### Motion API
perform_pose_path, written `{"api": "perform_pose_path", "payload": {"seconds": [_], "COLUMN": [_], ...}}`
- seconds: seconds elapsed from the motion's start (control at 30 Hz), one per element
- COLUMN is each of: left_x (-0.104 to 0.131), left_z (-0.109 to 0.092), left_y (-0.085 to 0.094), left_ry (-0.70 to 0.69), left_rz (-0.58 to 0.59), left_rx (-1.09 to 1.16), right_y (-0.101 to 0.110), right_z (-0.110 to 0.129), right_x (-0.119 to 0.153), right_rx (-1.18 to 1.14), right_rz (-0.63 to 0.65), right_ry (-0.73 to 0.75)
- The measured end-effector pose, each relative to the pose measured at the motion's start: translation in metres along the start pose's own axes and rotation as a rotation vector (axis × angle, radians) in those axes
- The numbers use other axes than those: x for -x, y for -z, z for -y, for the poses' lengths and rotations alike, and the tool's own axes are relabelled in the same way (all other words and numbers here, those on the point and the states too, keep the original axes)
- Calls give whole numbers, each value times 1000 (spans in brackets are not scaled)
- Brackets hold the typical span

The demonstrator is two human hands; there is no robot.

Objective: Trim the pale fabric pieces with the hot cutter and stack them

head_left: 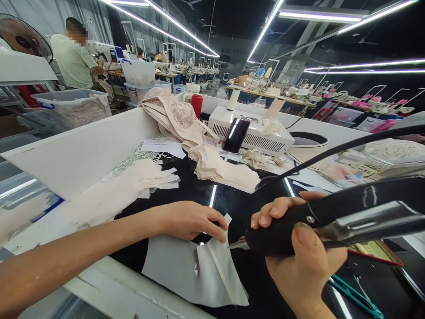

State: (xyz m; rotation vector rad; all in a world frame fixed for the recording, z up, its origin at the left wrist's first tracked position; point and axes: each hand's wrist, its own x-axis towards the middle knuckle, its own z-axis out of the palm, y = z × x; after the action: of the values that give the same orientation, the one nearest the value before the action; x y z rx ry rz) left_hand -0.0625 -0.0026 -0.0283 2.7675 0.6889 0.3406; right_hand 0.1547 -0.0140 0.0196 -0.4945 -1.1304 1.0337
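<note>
My left hand point(195, 221) reaches in from the left, thumb and fingers closed on the upper edge of a pale fabric piece point(172, 261). A narrow seam strip point(221, 270) runs down the folded right part of this piece, which lies on the black tabletop point(252, 283). My right hand point(308, 252) is wrapped around a black corded hand tool point(279, 230) with a long metal lever on its side. The tool's thin tip points left, close to the fabric edge by my left fingertips; whether it touches cannot be made out.
Cut beige fabric pieces point(222, 168) are stacked ahead, with more pale pieces point(116, 190) at left. Beyond are beige bras point(169, 110), a phone point(236, 135) and a white vented box point(252, 128). A black cable point(332, 153) arches at right above a teal tool point(357, 294). A person point(75, 57) sits far left.
</note>
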Motion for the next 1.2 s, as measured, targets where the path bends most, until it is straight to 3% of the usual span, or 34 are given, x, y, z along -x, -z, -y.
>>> {"api": "perform_pose_path", "payload": {"seconds": [0.57,1.2], "left_x": [-1,-1], "left_z": [-1,-2], "left_y": [-11,-12], "left_ry": [12,53], "left_rz": [-43,-63], "left_rx": [2,77], "right_y": [-2,-4], "right_z": [2,-11], "right_x": [-12,-19], "right_rx": [52,34], "right_rz": [-104,-64], "right_ry": [0,63]}}
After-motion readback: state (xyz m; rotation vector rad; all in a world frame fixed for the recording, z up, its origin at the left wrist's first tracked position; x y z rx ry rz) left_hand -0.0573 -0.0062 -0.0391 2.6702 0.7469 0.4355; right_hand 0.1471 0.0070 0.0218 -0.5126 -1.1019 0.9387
